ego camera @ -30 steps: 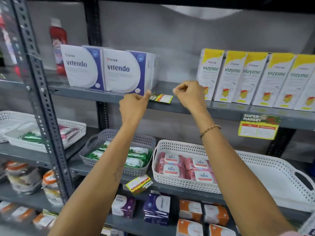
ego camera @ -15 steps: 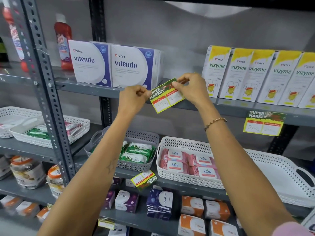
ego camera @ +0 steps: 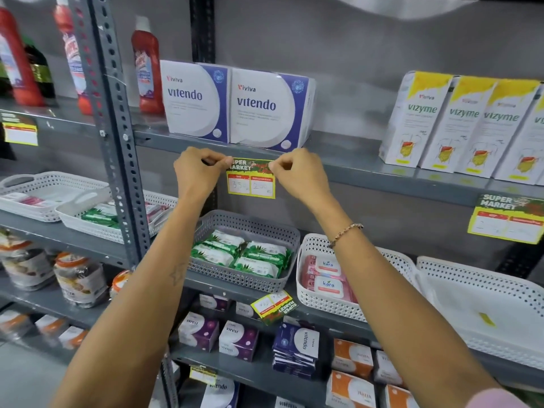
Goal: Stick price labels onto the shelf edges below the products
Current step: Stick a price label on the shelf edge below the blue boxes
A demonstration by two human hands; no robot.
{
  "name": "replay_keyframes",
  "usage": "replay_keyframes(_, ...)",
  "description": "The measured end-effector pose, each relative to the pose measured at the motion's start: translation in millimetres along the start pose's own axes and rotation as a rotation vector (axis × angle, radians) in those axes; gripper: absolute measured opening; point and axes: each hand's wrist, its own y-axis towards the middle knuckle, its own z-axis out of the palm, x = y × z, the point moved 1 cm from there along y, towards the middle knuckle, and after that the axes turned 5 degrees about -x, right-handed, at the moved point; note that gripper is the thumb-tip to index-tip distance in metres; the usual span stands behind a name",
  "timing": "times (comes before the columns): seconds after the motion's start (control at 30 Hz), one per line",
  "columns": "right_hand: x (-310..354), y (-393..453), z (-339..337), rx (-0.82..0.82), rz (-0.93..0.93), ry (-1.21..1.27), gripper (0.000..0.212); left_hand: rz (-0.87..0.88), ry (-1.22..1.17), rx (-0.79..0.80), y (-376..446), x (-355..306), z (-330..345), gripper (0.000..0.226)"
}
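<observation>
A yellow and green price label [ego camera: 251,179] hangs flat against the grey shelf edge [ego camera: 368,175], right below two white and purple vitendo boxes [ego camera: 235,106]. My left hand [ego camera: 198,170] pinches the label's top left corner. My right hand [ego camera: 297,172] pinches its top right corner. Both hands press the label's top strip against the edge. The label sits level, its two price fields facing me.
Another price label [ego camera: 506,217] hangs under the vizyme boxes [ego camera: 459,122] to the right. One more label [ego camera: 273,307] sits tilted on the lower shelf edge, below a grey basket [ego camera: 244,248] of green packs. White baskets [ego camera: 362,278] stand beside it. A perforated upright post [ego camera: 113,128] stands left.
The label was lying on the shelf top, then was lifted and turned upright between my hands. It is now lowered onto the shelf edge below the vitendo boxes. The view moved closer.
</observation>
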Motion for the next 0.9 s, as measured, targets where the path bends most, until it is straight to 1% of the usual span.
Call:
replay_keyframes(0.1,8.0,-1.7,16.7,-0.132,0.047,0.053,0.013,-0.030,-0.016,-0.021,9.0,12.6,-3.8,0.015)
replay_keyframes(0.23,13.1,3.5,27.4,-0.212,0.059,0.052,0.005,-0.055,-0.089,-0.038,22.7,18.6,-4.2,0.014)
replay_keyframes(0.33,12.7,5.4,32.2,-0.225,0.038,-0.008,0.006,-0.060,-0.110,-0.038,27.8,22.6,-3.0,0.013)
replay_keyframes(0.47,9.9,5.2,38.0,-0.255,-0.024,-0.079,0.015,-0.054,-0.132,-0.036,30.3,28.2,-2.4,0.012)
replay_keyframes(0.63,6.4,3.8,46.7,-0.312,-0.117,-0.183,0.018,-0.045,-0.102,-0.117,28.8,28.6,-0.1,0.012)
replay_keyframes(0.73,6.9,3.2,49.0,-0.313,-0.111,-0.167,0.020,-0.033,-0.078,-0.117,25.2,26.8,0.0,0.011)
replay_keyframes(0.9,9.2,6.1,45.2,-0.292,-0.061,-0.046,0.020,0.006,-0.064,-0.079,22.7,26.4,-1.7,0.009)
